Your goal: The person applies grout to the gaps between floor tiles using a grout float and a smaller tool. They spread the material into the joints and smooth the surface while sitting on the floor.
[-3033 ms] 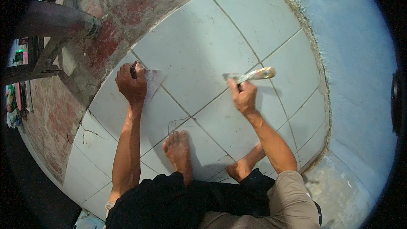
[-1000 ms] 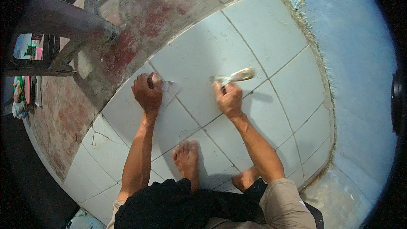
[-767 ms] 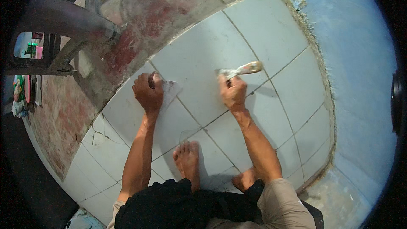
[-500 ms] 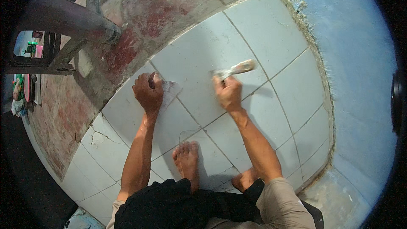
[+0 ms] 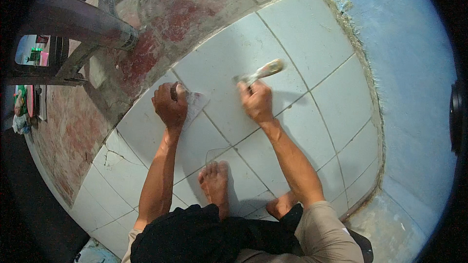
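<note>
My right hand [image 5: 258, 101] is closed around a scraper [image 5: 271, 67], which looks like a putty knife. Its pale, stained handle points up and to the right, and its grey blade lies low over the white tiles, slightly blurred. To the left, my left hand [image 5: 170, 106] grips a flat, whitish, wedge-shaped piece [image 5: 196, 101] with faint reddish marks. The piece spreads from the right side of the fist against the tiles, and something dark shows between thumb and fingers. Its kind I cannot make out.
White floor tiles [image 5: 229, 51] with dark joints stretch under both hands; one tile at left is cracked [image 5: 114, 157]. My bare foot [image 5: 214, 182] stands between my arms. A blue wall [image 5: 414, 92] rises at right. Dark wooden furniture [image 5: 83, 19] stands on worn reddish concrete at upper left.
My right hand and the scraper have shifted a little to the left across the tile. The left hand and its whitish piece have hardly moved.
</note>
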A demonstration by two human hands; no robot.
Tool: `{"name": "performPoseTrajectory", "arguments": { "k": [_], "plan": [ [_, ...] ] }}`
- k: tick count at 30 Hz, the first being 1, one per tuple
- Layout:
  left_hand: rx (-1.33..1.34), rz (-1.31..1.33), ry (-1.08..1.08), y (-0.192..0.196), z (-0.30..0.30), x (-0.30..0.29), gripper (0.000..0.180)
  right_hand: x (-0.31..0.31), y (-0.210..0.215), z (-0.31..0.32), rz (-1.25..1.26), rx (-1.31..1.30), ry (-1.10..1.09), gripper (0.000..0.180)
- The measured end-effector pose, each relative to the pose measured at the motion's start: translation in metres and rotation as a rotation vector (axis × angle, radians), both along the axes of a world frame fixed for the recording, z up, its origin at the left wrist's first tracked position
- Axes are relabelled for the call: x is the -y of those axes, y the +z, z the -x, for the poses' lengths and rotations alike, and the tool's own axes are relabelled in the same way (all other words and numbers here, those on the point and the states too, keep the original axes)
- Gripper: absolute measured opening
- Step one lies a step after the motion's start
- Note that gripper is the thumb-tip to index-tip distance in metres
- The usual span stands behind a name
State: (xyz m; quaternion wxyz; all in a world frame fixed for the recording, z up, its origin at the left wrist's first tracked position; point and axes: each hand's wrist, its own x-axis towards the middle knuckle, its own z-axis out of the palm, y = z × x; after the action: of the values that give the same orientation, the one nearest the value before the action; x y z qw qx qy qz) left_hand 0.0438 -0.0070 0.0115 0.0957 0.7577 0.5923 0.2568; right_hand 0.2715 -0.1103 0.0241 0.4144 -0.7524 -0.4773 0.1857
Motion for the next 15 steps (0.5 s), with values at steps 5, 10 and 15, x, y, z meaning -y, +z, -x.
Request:
{"name": "performPoseTrajectory", "arguments": {
  "k": [5, 10, 15],
  "plan": [
    [-0.001, -0.005, -0.004, -0.005, 0.004, -0.003, 0.019, 0.013, -0.003, -0.036, 0.052, 0.012, -0.068, 0.024],
    [0.036, -0.056, -0.006, -0.001, -0.002, -0.003, 0.019, 0.002, -0.008, -0.069, 0.048, 0.119, -0.356, 0.023],
    [-0.002, -0.063, -0.015, -0.005, 0.002, -0.003, 0.018, -0.004, -0.011, -0.046, 0.040, 0.126, -0.191, 0.024]
  ]
}}
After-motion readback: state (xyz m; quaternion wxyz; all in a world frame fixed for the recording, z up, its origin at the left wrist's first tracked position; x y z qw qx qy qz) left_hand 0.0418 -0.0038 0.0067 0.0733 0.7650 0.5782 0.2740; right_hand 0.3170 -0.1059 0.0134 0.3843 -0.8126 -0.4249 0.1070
